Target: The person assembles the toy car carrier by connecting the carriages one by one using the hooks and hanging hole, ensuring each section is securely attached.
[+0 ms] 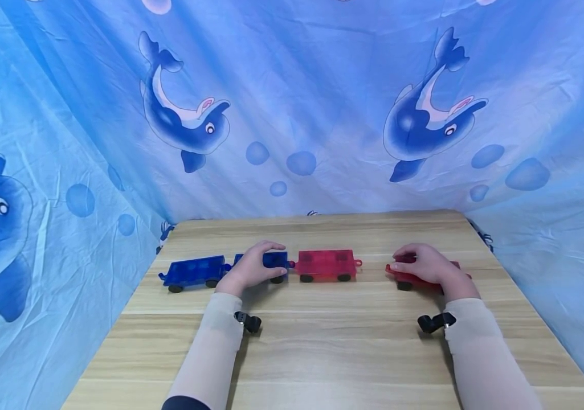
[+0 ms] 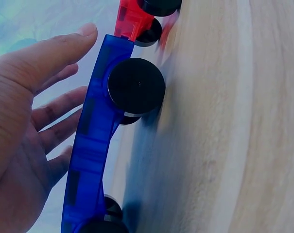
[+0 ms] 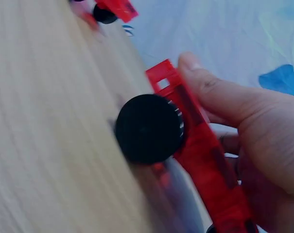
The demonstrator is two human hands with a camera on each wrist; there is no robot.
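Two translucent blue toy train wagons stand in a row on the table. The left one is hitched to the second blue wagon, which is linked to a red wagon. Over the second blue wagon is my left hand, its thumb and fingers spread around it; a gap shows at the thumb in the left wrist view. Farther right, my right hand grips another red wagon between thumb and fingers. This wagon is apart from the row, partly covered by the hand in the head view.
The pale wooden table ends at a back edge behind the wagons. Blue cloth with dolphin prints hangs behind and at both sides. Each wrist carries a small black camera mount.
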